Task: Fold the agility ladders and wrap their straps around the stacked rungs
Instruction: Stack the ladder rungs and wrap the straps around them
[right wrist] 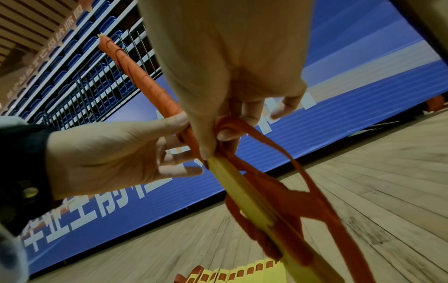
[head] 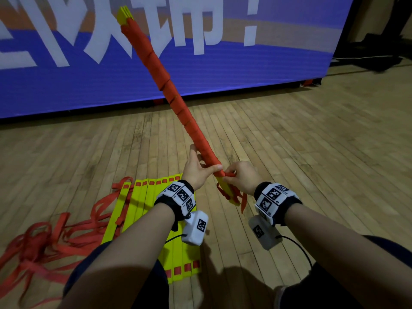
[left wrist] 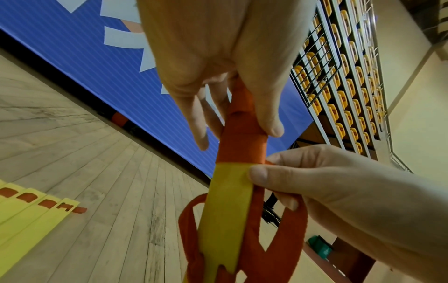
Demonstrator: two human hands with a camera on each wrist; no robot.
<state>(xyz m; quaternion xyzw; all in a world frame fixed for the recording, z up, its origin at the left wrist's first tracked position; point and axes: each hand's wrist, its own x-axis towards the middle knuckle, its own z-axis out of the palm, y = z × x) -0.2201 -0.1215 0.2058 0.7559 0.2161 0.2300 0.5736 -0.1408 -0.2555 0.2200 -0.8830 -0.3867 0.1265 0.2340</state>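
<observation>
Rung bundle (head: 178,103) judged stiff, light (strap (right wrist: 244,124) limp): left hand (head: 197,169) thumb-pinches its lower end, right hand (head: 239,176) pinching strap beside it.

Ahead of the fingers (left wrist: 269,122) the wrapped bundle (head: 176,99) slants up and away to the left, barring the line from the hands toward the blue banner wall (head: 267,70). That wall closes off the far side of the wooden floor (head: 312,141). To the right of the fingers the floor lies open as far as the wall. Below and to the left of them, a second ladder's yellow rungs (head: 138,210) lie flat on the floor, with loose red straps (head: 44,239) tangled further left. Just under the fingers, strap loops (right wrist: 286,201) hang off the bundle's near end.
</observation>
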